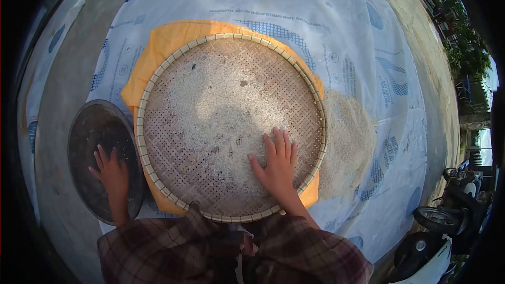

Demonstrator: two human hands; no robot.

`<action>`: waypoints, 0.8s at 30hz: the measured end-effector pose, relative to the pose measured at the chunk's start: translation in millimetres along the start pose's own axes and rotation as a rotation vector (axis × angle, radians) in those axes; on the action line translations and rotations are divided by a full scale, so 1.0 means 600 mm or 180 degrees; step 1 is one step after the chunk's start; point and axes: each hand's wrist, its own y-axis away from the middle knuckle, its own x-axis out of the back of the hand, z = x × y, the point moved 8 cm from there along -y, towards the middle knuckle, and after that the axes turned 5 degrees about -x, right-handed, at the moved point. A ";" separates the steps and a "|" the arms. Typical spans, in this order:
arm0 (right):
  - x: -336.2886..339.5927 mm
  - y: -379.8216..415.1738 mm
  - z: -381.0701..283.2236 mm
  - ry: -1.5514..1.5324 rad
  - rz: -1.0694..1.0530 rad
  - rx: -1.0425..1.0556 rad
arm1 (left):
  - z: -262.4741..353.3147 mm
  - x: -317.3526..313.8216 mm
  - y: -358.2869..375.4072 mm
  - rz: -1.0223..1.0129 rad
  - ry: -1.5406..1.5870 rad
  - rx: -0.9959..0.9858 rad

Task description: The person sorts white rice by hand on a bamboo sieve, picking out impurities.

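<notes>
A round woven bamboo tray (168,173) lies in front of me, its pale rim bound with green ties. Rice grains (215,105) are spread thinly over its middle, with a few dark bits among them. My right hand (278,165) rests on the grains at the tray's lower right, fingers spread and holding nothing. On the left stands a dark, wide basin (87,126) with a few pale specks inside. My left hand (112,171) reaches over this basin, its fingers apart and nothing in them.
An orange sheet (163,47) lies under the tray, on top of a printed white-and-blue tarp (363,37). A heap of pale grain (350,142) sits on the tarp just right of the tray. Motorbikes (442,221) stand at the lower right, beyond the concrete ground (447,142).
</notes>
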 end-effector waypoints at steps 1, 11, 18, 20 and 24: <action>0.003 0.000 0.000 0.0025 0.0062 0.0009 | 0.010 0.020 -0.008 0.0059 0.0344 0.0104; 0.006 -0.010 -0.009 -0.0092 0.0108 0.0293 | 0.295 0.126 -0.044 0.0731 0.2843 -0.2212; 0.028 -0.120 -0.042 0.0080 0.0035 0.0928 | 0.380 0.092 -0.073 0.1103 0.1919 -0.2668; -0.006 -0.172 -0.017 0.0075 -0.0055 0.0868 | 0.401 0.097 -0.047 0.1011 0.1946 -0.3163; -0.027 -0.176 -0.032 0.0611 0.0171 0.1114 | 0.403 0.101 -0.004 0.0623 0.2074 -0.4009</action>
